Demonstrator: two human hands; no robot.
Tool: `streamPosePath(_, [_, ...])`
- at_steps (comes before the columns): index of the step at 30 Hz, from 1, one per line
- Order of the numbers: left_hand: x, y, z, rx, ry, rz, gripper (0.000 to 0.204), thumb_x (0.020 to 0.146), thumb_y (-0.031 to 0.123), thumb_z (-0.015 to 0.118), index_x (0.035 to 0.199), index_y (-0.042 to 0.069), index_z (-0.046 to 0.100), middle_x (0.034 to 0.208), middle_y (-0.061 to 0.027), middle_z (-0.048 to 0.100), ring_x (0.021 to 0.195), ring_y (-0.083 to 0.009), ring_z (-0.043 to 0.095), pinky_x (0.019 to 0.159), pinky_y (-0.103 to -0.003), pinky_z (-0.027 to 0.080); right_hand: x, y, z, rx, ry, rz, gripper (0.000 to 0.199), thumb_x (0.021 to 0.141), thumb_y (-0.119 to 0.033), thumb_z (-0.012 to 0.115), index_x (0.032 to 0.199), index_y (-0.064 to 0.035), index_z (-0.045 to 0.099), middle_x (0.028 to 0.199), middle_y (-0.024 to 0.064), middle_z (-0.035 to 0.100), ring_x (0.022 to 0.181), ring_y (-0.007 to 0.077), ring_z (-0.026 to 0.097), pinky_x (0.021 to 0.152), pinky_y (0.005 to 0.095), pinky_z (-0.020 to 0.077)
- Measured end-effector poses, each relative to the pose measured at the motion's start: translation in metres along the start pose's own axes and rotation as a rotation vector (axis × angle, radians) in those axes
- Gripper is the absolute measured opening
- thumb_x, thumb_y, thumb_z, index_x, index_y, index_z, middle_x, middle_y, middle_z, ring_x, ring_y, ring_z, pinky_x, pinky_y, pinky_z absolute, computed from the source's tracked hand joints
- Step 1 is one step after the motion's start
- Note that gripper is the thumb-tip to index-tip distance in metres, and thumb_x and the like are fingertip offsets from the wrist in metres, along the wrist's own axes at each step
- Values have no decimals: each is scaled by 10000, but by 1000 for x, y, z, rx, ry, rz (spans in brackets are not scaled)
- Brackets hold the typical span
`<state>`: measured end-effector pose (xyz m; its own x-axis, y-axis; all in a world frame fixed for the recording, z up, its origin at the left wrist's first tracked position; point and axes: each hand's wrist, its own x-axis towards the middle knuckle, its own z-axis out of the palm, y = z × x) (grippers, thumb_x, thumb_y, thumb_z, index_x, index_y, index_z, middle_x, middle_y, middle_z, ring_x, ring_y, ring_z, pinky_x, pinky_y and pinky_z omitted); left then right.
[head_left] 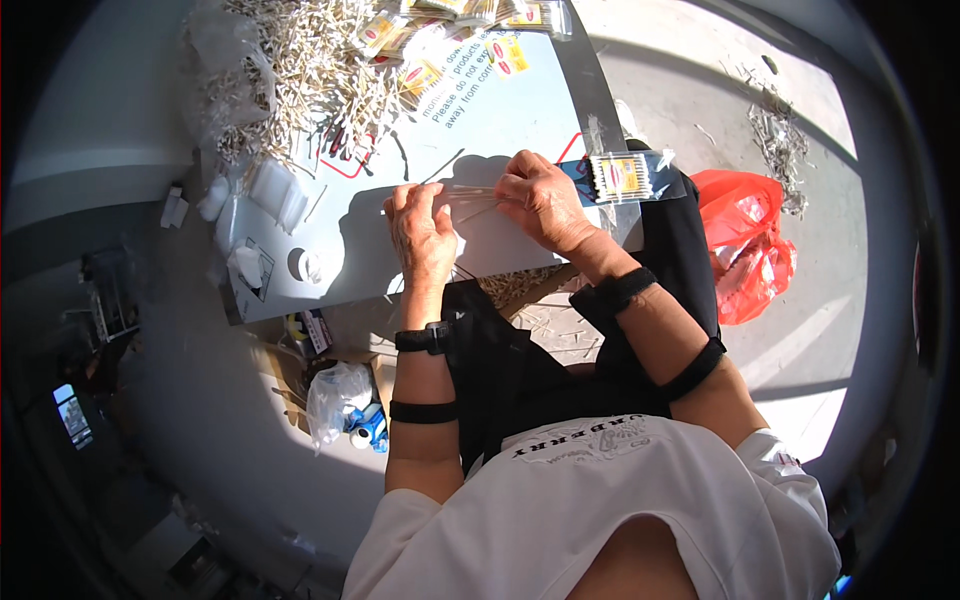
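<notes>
Several thin cotton swabs (468, 191) stretch across the gap between my two hands, just above the pale board. Curled over their left ends is my left hand (420, 232), its fingers bent down close to the board. My right hand (545, 203) pinches the other ends, with the tips hidden behind the fingers. Beside my right hand, at the board's right edge, lies a clear packet of cotton swabs (622, 178) with a yellow label. A big loose heap of cotton swabs (300, 70) covers the board's far left.
More filled packets (480, 14) lie at the far edge of the board (500, 110). Small clear bags (278, 196) sit at its left. A red plastic bag (745, 245) rests on the floor to the right. Below left stands a cardboard box (382, 378) with plastic inside.
</notes>
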<state>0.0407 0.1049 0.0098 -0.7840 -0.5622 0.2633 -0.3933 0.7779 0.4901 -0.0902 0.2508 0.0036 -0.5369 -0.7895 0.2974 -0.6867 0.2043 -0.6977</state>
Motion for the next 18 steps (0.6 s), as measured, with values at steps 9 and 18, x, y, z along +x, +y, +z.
streamPosePath(9, [-2, -4, 4, 10, 81, 55, 227, 696, -75, 661, 864, 68, 608, 832, -105, 552, 835, -318, 532, 765, -415, 448, -8, -5, 8, -31, 20, -13, 189, 677, -68, 749, 847, -60, 667, 905, 80, 572, 870, 285, 601, 748, 374, 515])
streamPosePath(18, [3, 6, 9, -71, 1, 168, 227, 712, -80, 618, 882, 70, 619, 856, -96, 549, 844, -317, 526, 779, -422, 436, -15, -4, 7, 105, 79, 82, 246, 670, -19, 740, 903, -49, 664, 939, 105, 582, 861, 307, 623, 730, 374, 534])
